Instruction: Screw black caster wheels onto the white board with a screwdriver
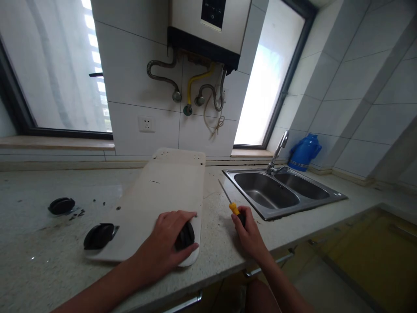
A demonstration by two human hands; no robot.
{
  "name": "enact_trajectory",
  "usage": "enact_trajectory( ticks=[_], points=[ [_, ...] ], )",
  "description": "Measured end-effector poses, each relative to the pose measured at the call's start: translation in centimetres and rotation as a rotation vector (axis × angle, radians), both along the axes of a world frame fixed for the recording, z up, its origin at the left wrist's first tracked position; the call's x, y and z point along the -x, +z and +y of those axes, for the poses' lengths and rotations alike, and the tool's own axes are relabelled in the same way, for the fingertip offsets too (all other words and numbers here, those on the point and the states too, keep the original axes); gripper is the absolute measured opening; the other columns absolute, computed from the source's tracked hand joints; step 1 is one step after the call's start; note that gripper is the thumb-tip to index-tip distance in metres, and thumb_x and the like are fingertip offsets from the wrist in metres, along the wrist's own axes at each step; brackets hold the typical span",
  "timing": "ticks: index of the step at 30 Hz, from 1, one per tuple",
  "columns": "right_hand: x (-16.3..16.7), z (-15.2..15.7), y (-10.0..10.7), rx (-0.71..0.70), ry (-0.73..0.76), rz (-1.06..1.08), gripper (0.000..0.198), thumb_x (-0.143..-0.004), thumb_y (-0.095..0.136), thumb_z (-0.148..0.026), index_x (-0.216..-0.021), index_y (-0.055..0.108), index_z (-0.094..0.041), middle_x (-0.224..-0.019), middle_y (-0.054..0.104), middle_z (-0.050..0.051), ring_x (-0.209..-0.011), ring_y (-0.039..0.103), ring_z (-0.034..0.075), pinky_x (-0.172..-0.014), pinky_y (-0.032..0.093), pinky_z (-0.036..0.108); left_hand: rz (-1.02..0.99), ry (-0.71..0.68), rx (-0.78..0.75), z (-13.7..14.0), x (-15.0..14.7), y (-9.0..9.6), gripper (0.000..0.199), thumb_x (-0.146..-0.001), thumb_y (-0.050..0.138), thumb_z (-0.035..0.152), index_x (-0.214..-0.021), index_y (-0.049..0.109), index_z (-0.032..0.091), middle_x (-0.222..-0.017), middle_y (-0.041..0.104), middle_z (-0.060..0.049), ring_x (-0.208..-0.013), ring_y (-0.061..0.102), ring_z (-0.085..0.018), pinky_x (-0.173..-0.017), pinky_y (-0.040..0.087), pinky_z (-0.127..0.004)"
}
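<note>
A white board [169, 182] with rounded corners lies flat on the counter. My left hand [169, 237] is closed around a black caster wheel [186, 236] at the board's near right corner. Another black caster [99, 236] sits on the near left corner, and a loose one [61, 205] lies on the counter to the left. My right hand [249, 232] grips a screwdriver [233, 208] with a yellow and black handle. Its thin shaft points up and away, to the right of the board.
Small dark screws [78, 214] lie scattered near the loose caster. A steel double sink [267, 191] with a tap [276, 152] is set into the counter [221, 252] at right. Behind it stands a blue container [304, 152]. A water heater [208, 30] with pipes hangs on the wall.
</note>
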State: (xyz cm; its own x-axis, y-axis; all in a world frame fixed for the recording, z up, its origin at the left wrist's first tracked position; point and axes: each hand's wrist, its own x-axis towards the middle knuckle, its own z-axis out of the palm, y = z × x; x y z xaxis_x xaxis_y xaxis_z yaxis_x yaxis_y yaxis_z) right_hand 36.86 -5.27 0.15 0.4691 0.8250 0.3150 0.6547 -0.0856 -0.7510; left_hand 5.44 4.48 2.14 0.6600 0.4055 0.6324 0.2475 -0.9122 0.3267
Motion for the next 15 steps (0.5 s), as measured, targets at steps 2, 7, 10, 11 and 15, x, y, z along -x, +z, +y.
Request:
enact_trajectory(
  ticks=[2,7,10,11,15],
  points=[
    [-1.0,0.1,-0.8,-0.059,0.007,0.087,0.045,-0.111,0.066,-0.054,-0.138,0.067,-0.017,-0.127,0.073,0.010,-0.108,0.073,0.021,-0.099,0.065,0.044,-0.013,0.014,0.076,0.1,-0.1,0.1,0.065,-0.100,0.081,0.031,-0.157,0.050,0.029,-0.143,0.073,-0.012,-0.128,0.070,-0.033,-0.113,0.054,-0.055],
    [-2.9,0.8,-1.0,-0.102,0.108,0.252,0.048,-0.110,0.069,-0.052,-0.145,0.067,-0.019,-0.135,0.073,0.011,-0.120,0.073,0.025,-0.113,0.060,0.053,-0.016,-0.001,0.278,-0.5,0.3,1.2,0.048,-0.099,0.082,0.034,-0.144,0.065,0.029,-0.122,0.078,-0.006,-0.110,0.075,-0.027,-0.100,0.059,-0.044],
    [-2.9,0.8,-0.9,-0.128,0.143,0.326,0.047,-0.107,0.074,-0.047,-0.145,0.068,-0.019,-0.145,0.070,0.012,-0.134,0.068,0.029,-0.121,0.055,0.058,-0.056,0.002,0.370,-0.8,0.4,1.6,0.041,-0.093,0.088,0.038,-0.130,0.074,0.026,-0.120,0.080,-0.007,-0.110,0.076,-0.028,-0.100,0.058,-0.043],
    [-2.9,0.7,-0.8,-0.131,0.148,0.352,0.047,-0.107,0.075,-0.046,-0.144,0.068,-0.019,-0.147,0.068,0.012,-0.137,0.066,0.029,-0.122,0.055,0.058,-0.067,0.011,0.389,-0.8,0.4,1.7,0.042,-0.091,0.090,0.039,-0.129,0.076,0.025,-0.120,0.081,-0.007,-0.110,0.076,-0.028,-0.101,0.058,-0.043],
    [-2.0,1.7,0.3,-0.071,0.154,0.482,0.040,-0.106,0.076,-0.042,-0.138,0.069,-0.018,-0.138,0.070,0.011,-0.123,0.071,0.025,-0.108,0.063,0.049,-0.098,0.036,0.443,-1.1,0.4,2.3,0.045,-0.087,0.093,0.041,-0.125,0.078,0.022,-0.120,0.083,-0.009,-0.111,0.078,-0.028,-0.106,0.059,-0.043]
  ],
)
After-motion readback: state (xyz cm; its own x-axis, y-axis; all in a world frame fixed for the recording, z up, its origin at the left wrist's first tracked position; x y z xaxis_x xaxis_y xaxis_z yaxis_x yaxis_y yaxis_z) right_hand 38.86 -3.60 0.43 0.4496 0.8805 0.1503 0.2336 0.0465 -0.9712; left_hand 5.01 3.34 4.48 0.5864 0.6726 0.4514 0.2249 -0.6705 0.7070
